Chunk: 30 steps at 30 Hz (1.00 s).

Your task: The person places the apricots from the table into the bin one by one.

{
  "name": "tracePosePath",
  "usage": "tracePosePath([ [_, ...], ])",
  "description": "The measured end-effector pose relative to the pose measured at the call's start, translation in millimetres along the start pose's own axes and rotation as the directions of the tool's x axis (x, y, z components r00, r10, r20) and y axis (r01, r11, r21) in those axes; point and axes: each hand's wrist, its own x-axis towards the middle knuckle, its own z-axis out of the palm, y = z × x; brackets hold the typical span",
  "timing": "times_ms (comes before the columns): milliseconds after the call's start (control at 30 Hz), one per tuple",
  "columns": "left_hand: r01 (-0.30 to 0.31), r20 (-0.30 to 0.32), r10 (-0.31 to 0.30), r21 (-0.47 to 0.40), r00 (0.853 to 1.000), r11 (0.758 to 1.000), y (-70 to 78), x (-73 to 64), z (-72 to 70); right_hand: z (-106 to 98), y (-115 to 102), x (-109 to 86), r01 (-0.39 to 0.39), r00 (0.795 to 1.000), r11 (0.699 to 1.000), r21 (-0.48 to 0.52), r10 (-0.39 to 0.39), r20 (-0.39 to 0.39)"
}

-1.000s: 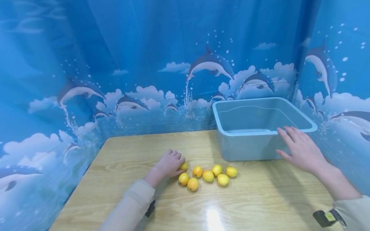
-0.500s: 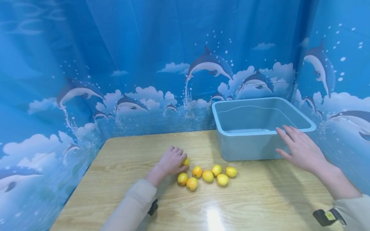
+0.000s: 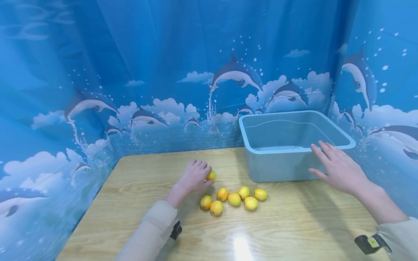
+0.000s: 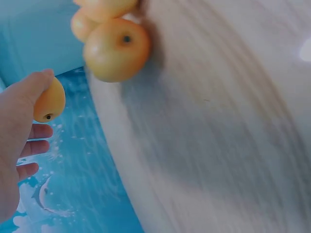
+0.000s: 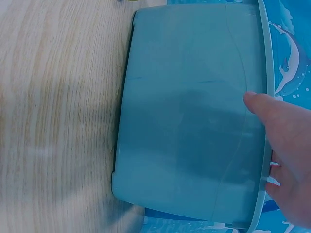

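My left hand point(image 3: 194, 177) pinches a small yellow-orange fruit point(image 3: 211, 175) between thumb and fingers, raised over the wooden table. In the left wrist view this fruit point(image 4: 50, 101) shows a dark dot at its end, and the other fingers stay spread. Several similar fruits point(image 3: 234, 199) lie on the table just to the right, in a loose cluster. At the right, my right hand point(image 3: 343, 169) has its fingers extended at the front rim of a blue-grey plastic tub point(image 3: 281, 165). From the right wrist, my thumb point(image 5: 255, 101) overlaps the tub's side near its rim.
The wooden table point(image 3: 147, 168) ends at the back against a blue curtain point(image 3: 169, 54) printed with dolphins. The same curtain covers the left and right sides. The tub stands at the back right corner. Dark straps point(image 3: 372, 244) sit at both wrists.
My left hand has lifted the fruit up and away from the cluster, toward the back of the table. The right hand has stayed almost still by the tub.
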Motion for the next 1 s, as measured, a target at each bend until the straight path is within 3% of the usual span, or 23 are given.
tracePosePath([
  [267, 0.050, -0.098, -0.053, -0.029, 0.994, 0.998, -1.9, 11.6, -14.9, -3, 3, 1.5, 0.011, 1.000, 1.000, 0.014, -0.011, 0.013],
  [433, 0.047, -0.142, -0.053, -0.044, 0.988, 0.998, -0.9, 15.8, -22.4, -3, 4, 1.0, 0.012, 1.000, 1.000, 0.024, -0.013, 0.013],
  [733, 0.055, -0.160, -0.064, -0.063, 0.985, 0.997, 5.7, 21.6, -39.8, -2, 2, -0.8, -0.033, 0.998, 0.999, 0.033, 0.031, 0.061],
  [1000, 0.009, -0.200, -0.024, -0.074, 0.980, 0.997, 19.4, 34.0, -60.2, -7, 6, 2.8, -0.089, 0.991, 0.994, 0.057, 0.082, 0.107],
])
